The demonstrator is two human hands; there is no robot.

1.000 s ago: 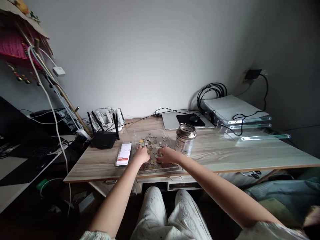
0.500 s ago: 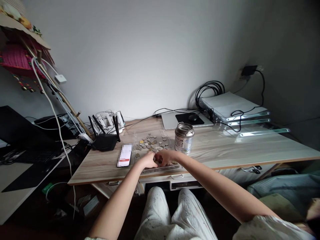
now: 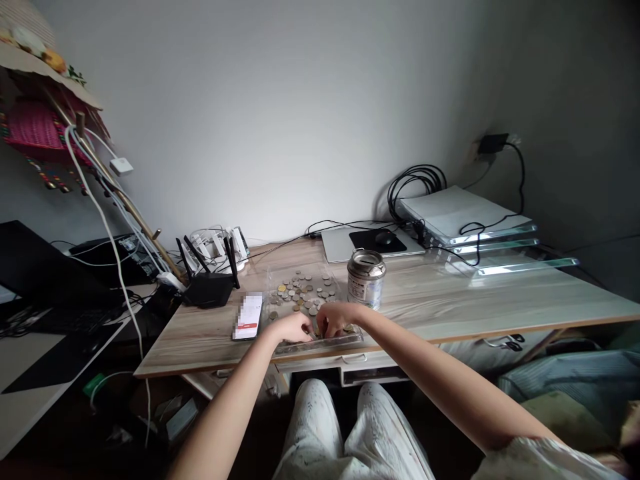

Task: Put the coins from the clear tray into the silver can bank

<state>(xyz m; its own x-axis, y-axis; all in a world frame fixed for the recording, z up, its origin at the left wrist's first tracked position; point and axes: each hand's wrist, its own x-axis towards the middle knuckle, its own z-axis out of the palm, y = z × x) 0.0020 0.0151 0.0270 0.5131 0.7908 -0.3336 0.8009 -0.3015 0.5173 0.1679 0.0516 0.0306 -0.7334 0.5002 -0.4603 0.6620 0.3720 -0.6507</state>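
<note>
Loose coins (image 3: 301,293), mostly silver with a few golden ones, lie spread over a clear plastic tray (image 3: 313,347) near the desk's front edge. My left hand (image 3: 293,327) is at the tray's front, fingers curled together. Beside it my right hand (image 3: 336,319) points down with bent, closed fingers. The fingertips almost meet low over the tray, and whatever they pinch is too small to make out. Behind my right hand stands a metal can (image 3: 366,277) with a slot in its lid. Left of the tray lies a phone (image 3: 249,317), its screen lit.
A black router (image 3: 207,288) with raised antennas stands at the desk's left end. Behind the can sit a silver laptop (image 3: 335,245) and a black mouse (image 3: 385,237). Stacked clear trays (image 3: 493,233) and coiled black cable (image 3: 417,180) occupy the back right.
My hands have drawn slightly apart at the fingertips, the left shifting a little left and down. More coins show behind them. The view has tilted slightly.
</note>
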